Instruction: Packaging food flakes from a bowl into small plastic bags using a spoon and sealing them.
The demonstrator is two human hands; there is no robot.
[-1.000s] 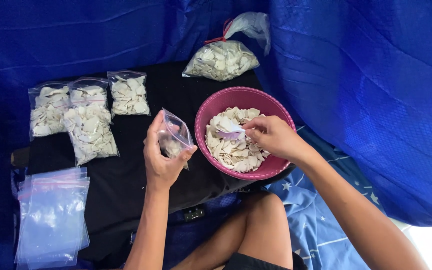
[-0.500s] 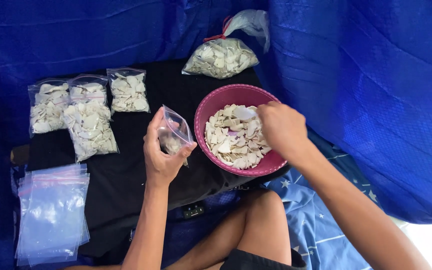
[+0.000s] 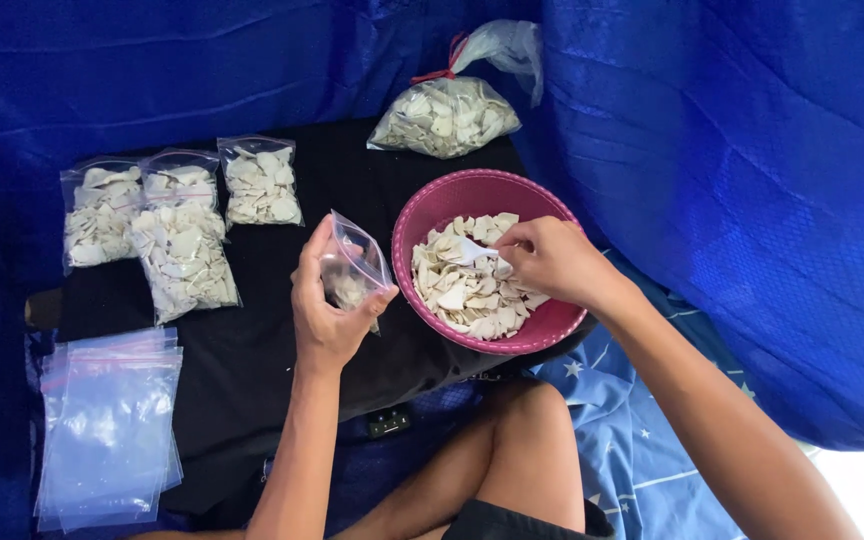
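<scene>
My left hand [image 3: 327,305] holds a small clear zip bag [image 3: 354,265] open-mouthed, with a few white chips at its bottom, just left of a pink bowl [image 3: 442,205]. The bowl is filled with pale white chips [image 3: 467,295]. My right hand [image 3: 552,262] is over the bowl's right side, pinching a small white spoon [image 3: 472,250] that rests among the chips.
Several filled zip bags of chips [image 3: 182,225] lie on the black cloth [image 3: 282,350] at left. A large tied bag of chips [image 3: 444,118] sits behind the bowl. A stack of empty zip bags [image 3: 107,425] lies at lower left. Blue tarpaulin [image 3: 732,180] surrounds everything; my bare knee [image 3: 522,440] is below.
My right hand shifted over the bowl, dipping the spoon back among the chips. The left hand and its bag stayed almost still.
</scene>
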